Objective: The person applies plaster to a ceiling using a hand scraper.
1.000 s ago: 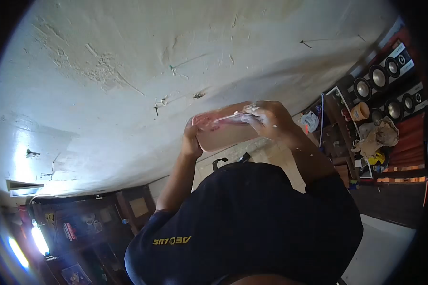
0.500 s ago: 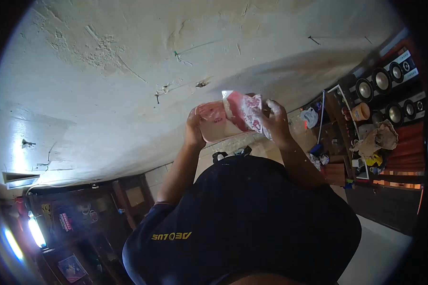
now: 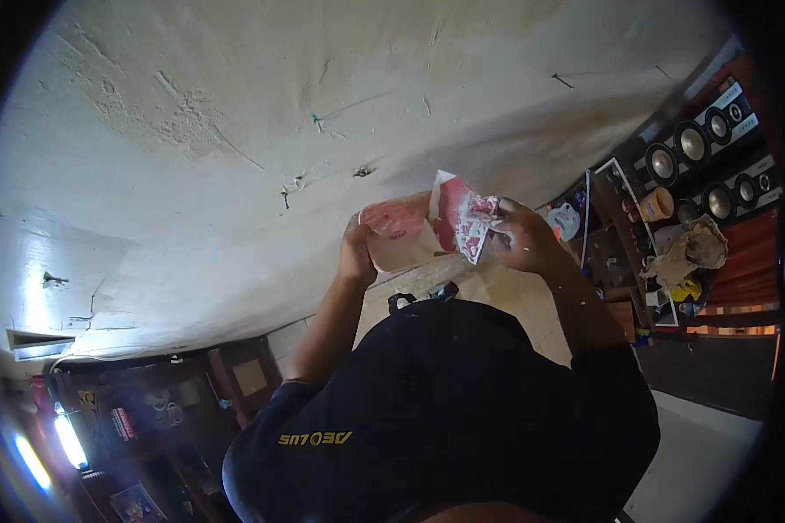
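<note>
My left hand (image 3: 355, 253) grips the left side of a shallow, pinkish plastic tub (image 3: 399, 246) with rounded corners, held up in front of the wall. My right hand (image 3: 523, 237) is closed round a stiff, bent piece of pink-and-white patterned sheet (image 3: 462, 218), smeared with white paste. The sheet's left edge overlaps the tub's right end, and its pointed corner sticks upward. White residue shows on the right fingers.
The pale wall (image 3: 235, 113) has rough patches, cracks and nails, one being a bent nail (image 3: 285, 199). Speakers (image 3: 691, 144), an orange cup (image 3: 657, 205) and a crumpled bag (image 3: 698, 248) crowd the shelving at right. A dark cabinet (image 3: 161, 410) stands lower left, near a lit tube lamp (image 3: 70, 438).
My right hand has drawn to the right and tilted the patterned sheet, so more of its pointed end shows. The tub has shifted slightly lower in view, still in my left hand.
</note>
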Demonstrator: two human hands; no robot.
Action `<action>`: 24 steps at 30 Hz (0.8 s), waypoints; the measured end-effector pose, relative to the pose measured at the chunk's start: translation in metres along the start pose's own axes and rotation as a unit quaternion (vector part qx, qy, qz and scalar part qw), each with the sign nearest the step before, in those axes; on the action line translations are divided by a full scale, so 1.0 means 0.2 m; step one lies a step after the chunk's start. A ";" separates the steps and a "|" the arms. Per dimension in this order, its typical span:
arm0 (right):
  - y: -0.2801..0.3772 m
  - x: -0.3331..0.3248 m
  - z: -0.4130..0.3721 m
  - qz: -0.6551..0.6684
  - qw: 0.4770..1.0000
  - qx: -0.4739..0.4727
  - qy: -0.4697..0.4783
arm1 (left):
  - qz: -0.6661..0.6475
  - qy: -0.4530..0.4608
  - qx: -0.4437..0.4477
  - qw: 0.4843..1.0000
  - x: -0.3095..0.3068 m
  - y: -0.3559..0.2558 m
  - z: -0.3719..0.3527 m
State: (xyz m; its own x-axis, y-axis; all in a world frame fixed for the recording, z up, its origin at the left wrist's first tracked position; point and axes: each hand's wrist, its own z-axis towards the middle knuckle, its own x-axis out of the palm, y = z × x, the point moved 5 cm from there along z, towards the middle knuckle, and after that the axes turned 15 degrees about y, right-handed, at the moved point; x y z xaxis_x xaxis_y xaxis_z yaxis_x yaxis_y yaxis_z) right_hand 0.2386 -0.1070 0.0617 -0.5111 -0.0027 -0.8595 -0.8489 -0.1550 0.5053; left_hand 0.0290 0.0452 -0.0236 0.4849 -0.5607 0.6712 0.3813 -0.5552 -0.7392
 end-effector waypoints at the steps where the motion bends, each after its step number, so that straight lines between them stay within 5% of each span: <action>1: 0.06 -0.04 0.00 -0.038 0.998 -0.020 -0.049 | 0.001 -0.002 0.000 1.000 0.00 -0.01 0.00; 4: -0.04 0.05 -0.02 -0.141 0.990 -0.005 -0.024 | 0.082 0.043 0.010 0.996 -0.03 -0.01 0.02; 8: -0.10 0.10 -0.04 -0.179 0.978 -0.003 -0.104 | -0.004 -0.016 0.015 1.000 0.02 -0.02 0.01; 16: -0.10 0.08 0.03 -0.113 0.975 0.018 -0.192 | 0.054 -0.011 0.017 0.998 -0.11 0.04 0.04; 20: -0.21 0.05 0.14 -0.056 0.950 -0.049 -0.302 | 0.021 -0.027 0.008 0.999 -0.09 0.01 0.03; 22: -0.25 0.01 0.19 0.189 0.877 -0.166 -0.410 | 0.028 -0.027 0.016 0.999 -0.05 -0.03 0.01; 23: -0.26 -0.02 0.21 0.226 0.907 -0.066 -0.349 | 0.033 -0.029 0.022 0.999 -0.04 -0.04 0.01; 24: -0.22 -0.08 0.22 0.226 0.906 -0.069 -0.351 | 0.035 -0.027 0.024 0.999 -0.05 -0.05 0.00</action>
State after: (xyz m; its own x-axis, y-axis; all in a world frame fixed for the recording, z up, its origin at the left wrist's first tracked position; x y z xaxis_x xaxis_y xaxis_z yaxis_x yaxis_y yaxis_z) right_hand 0.2787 -0.0569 0.0573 -0.8033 0.5244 -0.2823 -0.5311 -0.4162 0.7380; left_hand 0.0213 0.0557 -0.0232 0.5537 -0.5619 0.6145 0.3813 -0.4850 -0.7870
